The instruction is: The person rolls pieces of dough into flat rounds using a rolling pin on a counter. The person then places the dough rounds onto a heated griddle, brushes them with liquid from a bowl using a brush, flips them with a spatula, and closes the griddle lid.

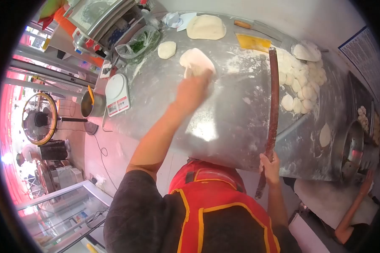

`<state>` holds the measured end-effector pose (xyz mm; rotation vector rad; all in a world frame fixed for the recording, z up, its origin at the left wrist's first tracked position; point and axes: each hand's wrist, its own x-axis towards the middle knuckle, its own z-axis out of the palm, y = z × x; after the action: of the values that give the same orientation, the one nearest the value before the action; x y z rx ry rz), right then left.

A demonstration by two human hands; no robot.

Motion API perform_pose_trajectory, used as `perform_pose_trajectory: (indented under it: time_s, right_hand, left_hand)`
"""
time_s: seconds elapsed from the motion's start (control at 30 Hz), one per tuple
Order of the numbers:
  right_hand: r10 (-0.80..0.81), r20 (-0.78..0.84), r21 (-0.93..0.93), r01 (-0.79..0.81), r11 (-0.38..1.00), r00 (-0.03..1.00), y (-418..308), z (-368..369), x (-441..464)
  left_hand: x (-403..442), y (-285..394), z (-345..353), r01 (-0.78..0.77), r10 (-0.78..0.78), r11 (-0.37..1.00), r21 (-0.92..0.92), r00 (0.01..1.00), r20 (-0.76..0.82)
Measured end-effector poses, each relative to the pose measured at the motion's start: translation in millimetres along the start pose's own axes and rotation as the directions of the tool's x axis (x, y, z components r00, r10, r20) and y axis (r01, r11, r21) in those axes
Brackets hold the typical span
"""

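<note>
My left hand (194, 90) reaches across the floured metal table, its blurred fingers closed on the near edge of a flattened piece of dough (194, 57). Wrapped round the lower part of a long dark-brown rolling pin (274, 97) is my right hand (271, 166); the pin points away from me, over the table. A smaller round of dough (166, 49) lies to the left of the flattened piece. Farther back rests a larger slab of dough (206, 27). Many small dough balls (302, 86) sit in flour right of the pin.
A yellow scraper (253, 42) and a wooden-handled tool (242, 24) lie at the back. On the left are a bag of greens (141, 44), a white scale (116, 88) and a metal pot (93, 103). At right, a co-worker's arm (354, 206) is near a metal pan (352, 147).
</note>
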<state>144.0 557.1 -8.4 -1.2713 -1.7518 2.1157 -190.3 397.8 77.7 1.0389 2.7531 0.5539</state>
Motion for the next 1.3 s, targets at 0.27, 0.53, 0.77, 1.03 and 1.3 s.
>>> perform_pose_trajectory:
  time_s: [0.27, 0.53, 0.77, 1.03, 1.3]
  right_hand:
    - [0.041, -0.021, -0.071, -0.043, 0.997, 0.999, 9.2, -0.4, -10.6]
    - [-0.031, 0.053, -0.427, 0.051, 0.903, 0.998, 26.3, 20.1, -1.7]
    - [-0.084, 0.086, -0.581, 0.118, 0.805, 0.993, 27.8, 38.2, 8.6]
    - [-0.379, 0.241, -0.793, 0.406, 0.454, 0.893, 47.0, 47.7, 12.3]
    - [-0.431, 0.101, -0.778, 0.341, 0.527, 0.897, 100.8, 49.9, -25.2]
  left_hand:
    - [-132.4, -24.9, 167.4, -0.357, 0.366, 0.925, 0.125, 0.929, -0.052]
    - [-50.1, -40.0, 156.1, -0.065, 0.071, 0.995, 0.070, 0.993, -0.091]
    - [-82.1, -71.1, 143.7, 0.240, -0.278, 0.947, -0.215, 0.946, -0.168]
    - [-109.3, -86.0, 125.0, 0.068, -0.121, 0.990, -0.125, 0.863, -0.490]
    - [-4.2, -17.4, 173.7, -0.363, 0.351, 0.923, 0.129, 0.930, 0.106]
